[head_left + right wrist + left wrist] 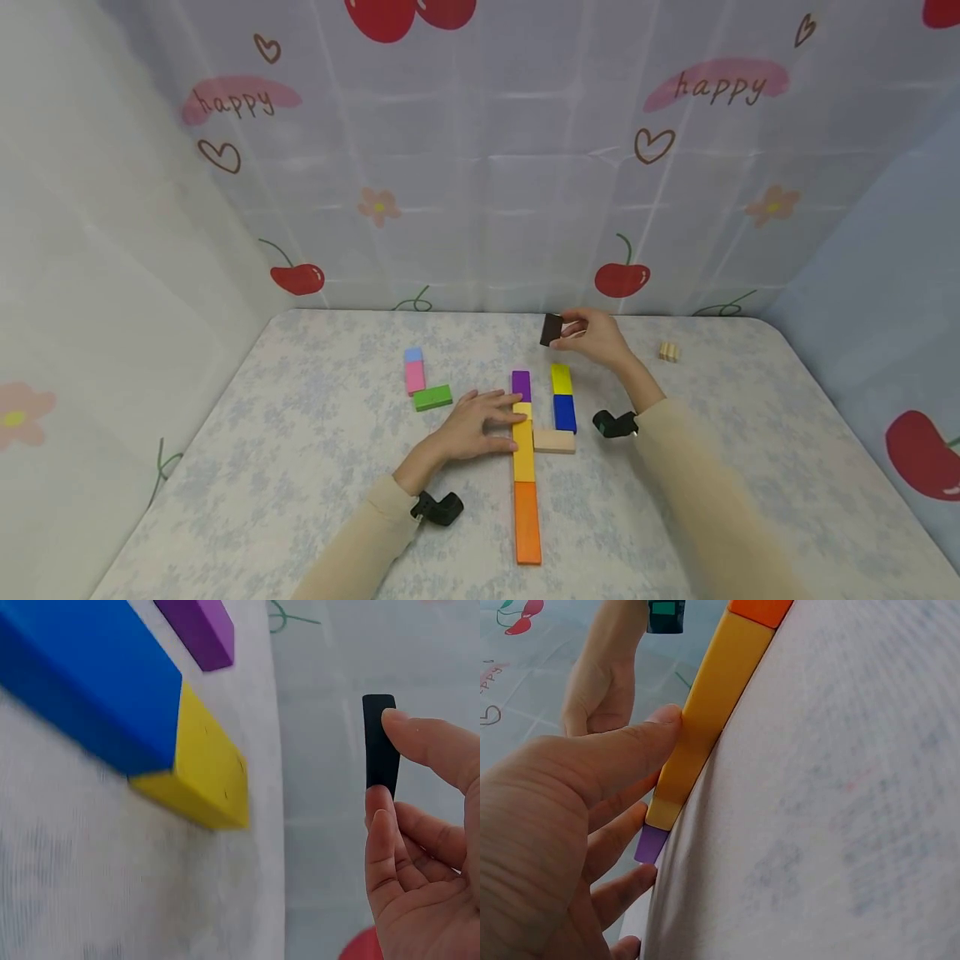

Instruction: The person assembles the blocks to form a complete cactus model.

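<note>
My right hand (597,337) holds a small black block (551,330) in the air near the back edge of the table. Thumb and fingers pinch it at its edges in the right wrist view. Fairly straight fingers of my left hand (471,427) touch the long yellow block (523,458) from its left side. That block lies in a column, with a purple block (521,385) at its far end and an orange block (527,525) at its near end. To the right lie a bright yellow block (214,765) and a blue block (97,675), end to end.
A plain wooden block (555,442) sticks out right from the column. Left of it lie a light blue block (413,355), a pink block (415,379) and a green block (432,397). Small wooden pieces (669,352) sit at the back right. A printed curtain (480,167) hangs behind the table.
</note>
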`<action>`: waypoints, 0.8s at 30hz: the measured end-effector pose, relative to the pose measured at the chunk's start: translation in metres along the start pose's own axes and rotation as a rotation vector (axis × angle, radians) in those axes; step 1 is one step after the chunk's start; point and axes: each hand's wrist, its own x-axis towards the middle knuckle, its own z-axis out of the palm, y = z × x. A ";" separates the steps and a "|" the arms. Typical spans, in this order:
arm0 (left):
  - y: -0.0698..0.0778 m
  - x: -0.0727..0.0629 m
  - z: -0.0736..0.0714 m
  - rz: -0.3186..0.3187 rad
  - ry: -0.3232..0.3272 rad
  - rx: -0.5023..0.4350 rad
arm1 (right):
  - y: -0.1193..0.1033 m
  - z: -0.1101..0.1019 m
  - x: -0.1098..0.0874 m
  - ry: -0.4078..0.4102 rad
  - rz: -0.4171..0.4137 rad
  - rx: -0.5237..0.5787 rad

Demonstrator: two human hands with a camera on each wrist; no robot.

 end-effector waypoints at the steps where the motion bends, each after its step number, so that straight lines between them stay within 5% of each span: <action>1: 0.000 0.000 0.000 -0.001 0.000 0.000 | -0.003 0.004 0.002 -0.009 -0.005 -0.002; 6: -0.001 0.000 0.001 -0.011 -0.003 -0.002 | -0.009 0.019 0.010 -0.035 -0.036 -0.028; 14: -0.002 0.000 0.001 -0.007 0.000 -0.004 | -0.006 0.038 0.020 -0.125 0.024 -0.050; 24: 0.000 0.000 -0.001 -0.009 -0.008 -0.006 | -0.005 0.044 0.022 -0.204 0.000 -0.080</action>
